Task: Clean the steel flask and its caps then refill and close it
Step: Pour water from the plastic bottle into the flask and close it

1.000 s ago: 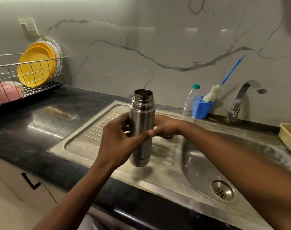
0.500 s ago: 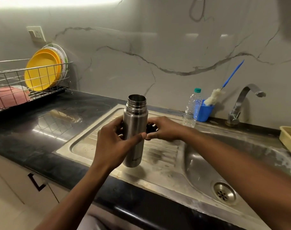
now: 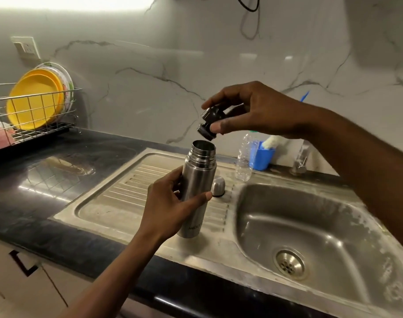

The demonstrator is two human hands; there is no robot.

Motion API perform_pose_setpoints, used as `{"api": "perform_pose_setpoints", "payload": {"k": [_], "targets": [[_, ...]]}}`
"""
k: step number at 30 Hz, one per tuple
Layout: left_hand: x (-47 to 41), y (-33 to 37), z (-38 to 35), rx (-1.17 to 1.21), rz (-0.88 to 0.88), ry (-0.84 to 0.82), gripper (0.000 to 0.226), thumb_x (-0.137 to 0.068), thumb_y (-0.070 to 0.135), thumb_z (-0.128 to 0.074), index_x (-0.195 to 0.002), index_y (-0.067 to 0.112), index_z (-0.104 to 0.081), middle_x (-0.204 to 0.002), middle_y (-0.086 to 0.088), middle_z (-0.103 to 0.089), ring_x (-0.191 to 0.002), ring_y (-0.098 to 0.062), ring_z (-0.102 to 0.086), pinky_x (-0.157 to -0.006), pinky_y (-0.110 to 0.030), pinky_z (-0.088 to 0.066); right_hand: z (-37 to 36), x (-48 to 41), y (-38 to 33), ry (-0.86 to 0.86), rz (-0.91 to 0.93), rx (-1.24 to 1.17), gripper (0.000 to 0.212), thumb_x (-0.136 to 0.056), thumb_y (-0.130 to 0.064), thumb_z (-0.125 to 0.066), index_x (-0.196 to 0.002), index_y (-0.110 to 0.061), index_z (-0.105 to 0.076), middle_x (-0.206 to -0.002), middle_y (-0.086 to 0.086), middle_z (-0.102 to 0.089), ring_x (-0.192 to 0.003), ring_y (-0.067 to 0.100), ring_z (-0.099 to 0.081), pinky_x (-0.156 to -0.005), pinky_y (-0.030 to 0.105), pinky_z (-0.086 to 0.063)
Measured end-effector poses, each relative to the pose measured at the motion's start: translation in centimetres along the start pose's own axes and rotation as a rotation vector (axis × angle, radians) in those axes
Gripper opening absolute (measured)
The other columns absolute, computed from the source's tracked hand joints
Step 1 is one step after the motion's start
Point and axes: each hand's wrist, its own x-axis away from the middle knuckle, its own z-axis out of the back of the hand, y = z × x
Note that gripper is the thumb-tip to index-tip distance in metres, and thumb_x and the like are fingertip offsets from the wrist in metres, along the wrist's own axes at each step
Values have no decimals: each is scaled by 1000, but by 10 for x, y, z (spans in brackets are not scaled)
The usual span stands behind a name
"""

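The steel flask (image 3: 197,180) stands upright over the sink's ribbed drainboard, its threaded mouth uncovered. My left hand (image 3: 170,203) grips its body around the middle. My right hand (image 3: 255,111) pinches the black inner stopper (image 3: 208,123) in its fingertips, tilted, a short way above the flask's mouth. The steel outer cap (image 3: 218,185) sits on the drainboard just behind and right of the flask, partly hidden by it.
The sink basin (image 3: 310,214) with its drain (image 3: 289,263) lies to the right. At the back stand a clear plastic bottle (image 3: 245,159), a blue cup (image 3: 263,158) holding a brush, and the tap (image 3: 300,165). A wire dish rack (image 3: 32,131) with yellow plates (image 3: 35,104) occupies the left counter.
My right hand has risen from the drainboard behind the flask with the black stopper and now holds it above the mouth. The flask stays in my left hand.
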Motion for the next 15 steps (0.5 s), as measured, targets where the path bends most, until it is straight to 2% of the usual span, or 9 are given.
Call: {"api": "perform_pose_setpoints", "payload": {"k": [3,6,8,11,15], "targets": [[-1,2,-6,-10,-18,-11,57,-75,36,-94,-123,50,-65,-108,23,-76,-101,1,-73,-89,-30,-63,4,3,-10,-126,23,157,50,-84,-33,-85,-131,-31,-68,-122,-14,-72,-110,4,-70,-95,24,-58],[0,3,-10,-20,-20,-23,63,-75,38,-94,-132,38,-68,-111,19,-77,-102,-1,-73,-91,-34,-63,7,3,-17,-202,38,330,50,-82,-28,-88,-128,-35,-69,-120,-18,-72,-109,0,-70,-98,30,-59],[0,4,-11,-31,-31,-23,63,-75,39,-94,-132,39,-67,-110,19,-77,-101,-1,-73,-90,-34,-64,6,3,-19,-254,30,372,50,-82,-26,-89,-127,-35,-69,-120,-18,-72,-109,0,-70,-98,32,-58],[0,9,-11,-38,-51,-17,61,-74,37,-95,-126,48,-64,-108,23,-76,-100,1,-72,-88,-28,-63,0,3,-18,-274,19,412,50,-82,-29,-88,-128,-33,-69,-120,-17,-73,-108,1,-70,-98,33,-58],[-1,11,-13,-67,-67,-12,61,-73,39,-95,-125,47,-64,-105,26,-75,-99,5,-71,-85,-18,-60,-4,6,-19,-222,10,485,49,-81,-45,-85,-125,-28,-72,-111,-15,-76,-99,-4,-71,-93,24,-58]]}}
